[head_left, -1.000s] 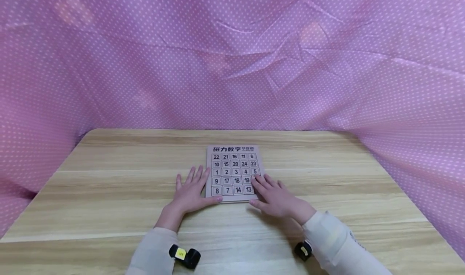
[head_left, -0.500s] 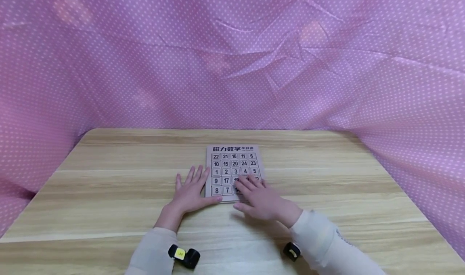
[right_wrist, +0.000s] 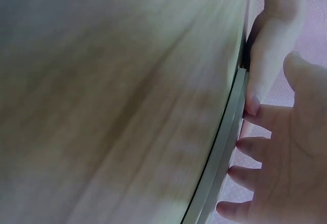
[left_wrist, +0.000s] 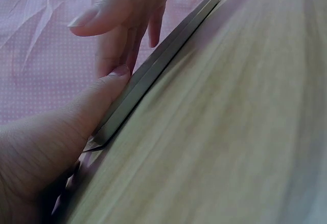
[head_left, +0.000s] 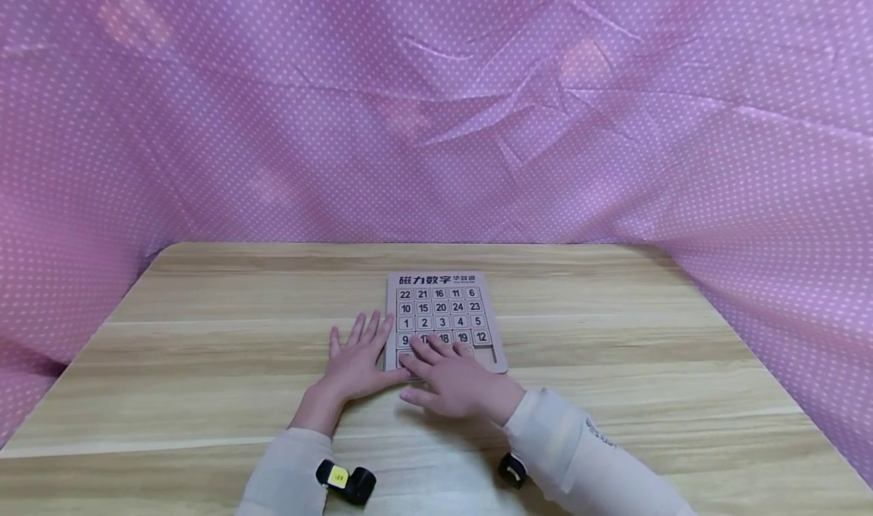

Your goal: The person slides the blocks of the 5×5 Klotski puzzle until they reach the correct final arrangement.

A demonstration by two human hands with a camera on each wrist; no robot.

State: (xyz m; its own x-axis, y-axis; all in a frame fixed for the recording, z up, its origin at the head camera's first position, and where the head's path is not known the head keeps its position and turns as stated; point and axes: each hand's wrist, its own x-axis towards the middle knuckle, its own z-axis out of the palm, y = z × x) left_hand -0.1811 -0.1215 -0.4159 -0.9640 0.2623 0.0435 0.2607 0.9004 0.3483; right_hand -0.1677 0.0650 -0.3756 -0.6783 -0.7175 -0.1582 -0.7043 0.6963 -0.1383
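Observation:
A number sliding puzzle with dark Chinese lettering along its top lies flat on the table. In the head view my left hand rests at its left side, fingers straight and spread, thumb on the lower left corner. The left wrist view shows that thumb against the board's edge. My right hand lies over the bottom row, straight fingertips touching tiles at the left and hiding most of that row. Above them, the number 12 tile shows at the right end; below it is an open slot.
The wood-grain table extends around the board. A pink dotted cloth hangs behind and at both sides. A black wrist camera is on the left sleeve, another camera on the right.
My right hand has slid leftward along the bottom row, from the board's right edge to near my left thumb. The 12 tile and the slot at lower right are uncovered. My left hand stays put.

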